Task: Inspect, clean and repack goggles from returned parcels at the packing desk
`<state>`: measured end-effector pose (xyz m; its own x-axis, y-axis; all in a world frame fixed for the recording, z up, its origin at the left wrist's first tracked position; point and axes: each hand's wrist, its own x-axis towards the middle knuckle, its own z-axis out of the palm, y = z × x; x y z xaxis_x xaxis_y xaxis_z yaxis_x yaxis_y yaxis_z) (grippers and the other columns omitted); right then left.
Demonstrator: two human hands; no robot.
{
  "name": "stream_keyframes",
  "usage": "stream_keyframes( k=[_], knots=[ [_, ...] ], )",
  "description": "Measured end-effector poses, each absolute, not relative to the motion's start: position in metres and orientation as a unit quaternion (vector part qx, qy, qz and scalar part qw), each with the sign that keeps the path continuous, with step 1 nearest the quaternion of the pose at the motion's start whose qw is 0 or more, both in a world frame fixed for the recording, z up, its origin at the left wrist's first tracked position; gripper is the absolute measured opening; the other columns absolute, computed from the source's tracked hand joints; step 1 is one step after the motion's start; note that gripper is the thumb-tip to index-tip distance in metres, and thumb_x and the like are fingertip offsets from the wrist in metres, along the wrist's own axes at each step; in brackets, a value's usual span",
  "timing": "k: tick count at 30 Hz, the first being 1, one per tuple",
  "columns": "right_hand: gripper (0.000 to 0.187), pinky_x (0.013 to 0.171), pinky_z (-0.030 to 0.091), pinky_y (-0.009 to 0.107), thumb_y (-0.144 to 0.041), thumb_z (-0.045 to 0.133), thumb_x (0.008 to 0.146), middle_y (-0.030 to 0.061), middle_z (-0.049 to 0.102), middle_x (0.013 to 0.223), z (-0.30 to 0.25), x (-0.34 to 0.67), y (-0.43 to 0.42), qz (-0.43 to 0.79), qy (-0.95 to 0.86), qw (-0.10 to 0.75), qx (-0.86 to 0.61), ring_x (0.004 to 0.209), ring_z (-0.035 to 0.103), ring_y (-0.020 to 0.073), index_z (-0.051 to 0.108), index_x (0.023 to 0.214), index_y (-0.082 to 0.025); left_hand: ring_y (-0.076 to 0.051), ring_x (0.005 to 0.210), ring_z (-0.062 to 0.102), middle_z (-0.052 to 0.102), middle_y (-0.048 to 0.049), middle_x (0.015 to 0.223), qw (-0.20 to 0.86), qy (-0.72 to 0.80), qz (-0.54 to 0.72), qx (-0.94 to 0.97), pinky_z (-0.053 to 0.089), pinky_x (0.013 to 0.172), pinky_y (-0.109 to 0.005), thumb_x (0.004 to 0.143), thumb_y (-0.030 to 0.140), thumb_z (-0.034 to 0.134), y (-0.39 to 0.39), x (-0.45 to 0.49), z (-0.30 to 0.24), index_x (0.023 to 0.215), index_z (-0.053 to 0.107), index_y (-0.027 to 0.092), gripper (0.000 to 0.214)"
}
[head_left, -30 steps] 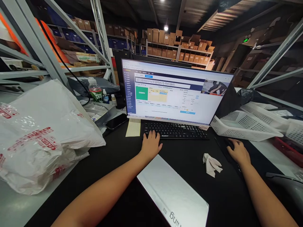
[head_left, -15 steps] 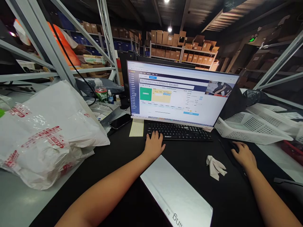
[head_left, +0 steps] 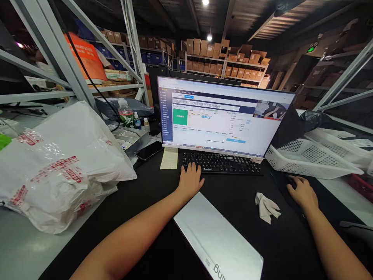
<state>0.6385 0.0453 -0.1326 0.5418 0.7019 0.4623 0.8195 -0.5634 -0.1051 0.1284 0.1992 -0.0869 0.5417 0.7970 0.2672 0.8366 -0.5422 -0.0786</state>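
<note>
My left hand [head_left: 190, 179] lies on the near left part of a black keyboard [head_left: 221, 163], fingers spread over the keys. My right hand [head_left: 303, 192] curls over a dark computer mouse on the right, mostly hidden beneath the palm. A silvery-white flat box [head_left: 218, 237] with dark lettering lies aslant on the black mat, close to my left wrist. Between it and my right hand is a crumpled pale cloth [head_left: 266, 207]. Behind the keyboard stands a lit monitor [head_left: 210, 132] showing a page with a green panel.
A white plastic bag [head_left: 58, 159] with red print fills the left side. A phone [head_left: 148, 151], yellow sheet [head_left: 169, 158] and drink bottle [head_left: 125, 112] are near the monitor. White perforated baskets [head_left: 311, 159] stand right. A person in an orange vest [head_left: 87, 58] is behind the metal frame.
On the monitor, the yellow panel beside the green one has turned pale. The person in orange has shifted and their forearm shows less. My hands keep their places; the view has moved slightly.
</note>
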Motion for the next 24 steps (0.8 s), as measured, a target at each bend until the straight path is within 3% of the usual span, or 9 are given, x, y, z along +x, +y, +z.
stream_keyframes(
  k=[11,18,24],
  knots=[
    [0.053,0.099,0.050,0.050,-0.043,0.046,0.092,0.0199,0.053,0.137,-0.1278,0.6375,0.0457,-0.167,-0.421,0.150,-0.879,0.117,0.062,0.0385,0.062,0.136,-0.019,-0.038,0.144,0.039,0.044,-0.0233,0.156,0.095,-0.470,-0.099,-0.872,0.034,0.114,-0.062,0.098,0.045,0.046,0.2008,0.1290,-0.0890,0.149,0.045,0.013,0.060],
    [0.058,0.090,0.054,0.052,-0.048,0.045,0.093,0.0189,0.051,0.138,-0.1233,0.6370,0.0436,-0.145,-0.417,0.147,-0.885,0.112,0.063,0.0394,0.055,0.144,-0.023,-0.039,0.144,0.039,0.043,-0.0237,0.156,0.092,-0.469,-0.098,-0.873,0.034,0.114,-0.062,0.098,0.045,0.046,0.2005,0.1293,-0.0884,0.150,0.044,0.013,0.060],
    [0.057,0.094,0.053,0.051,-0.049,0.044,0.093,0.0180,0.049,0.141,-0.1249,0.6384,0.0455,-0.144,-0.423,0.144,-0.883,0.118,0.061,0.0387,0.056,0.143,-0.023,-0.039,0.145,0.038,0.042,-0.0234,0.156,0.087,-0.471,-0.098,-0.873,0.033,0.115,-0.062,0.099,0.045,0.046,0.2003,0.1295,-0.0876,0.150,0.044,0.013,0.060]
  ],
)
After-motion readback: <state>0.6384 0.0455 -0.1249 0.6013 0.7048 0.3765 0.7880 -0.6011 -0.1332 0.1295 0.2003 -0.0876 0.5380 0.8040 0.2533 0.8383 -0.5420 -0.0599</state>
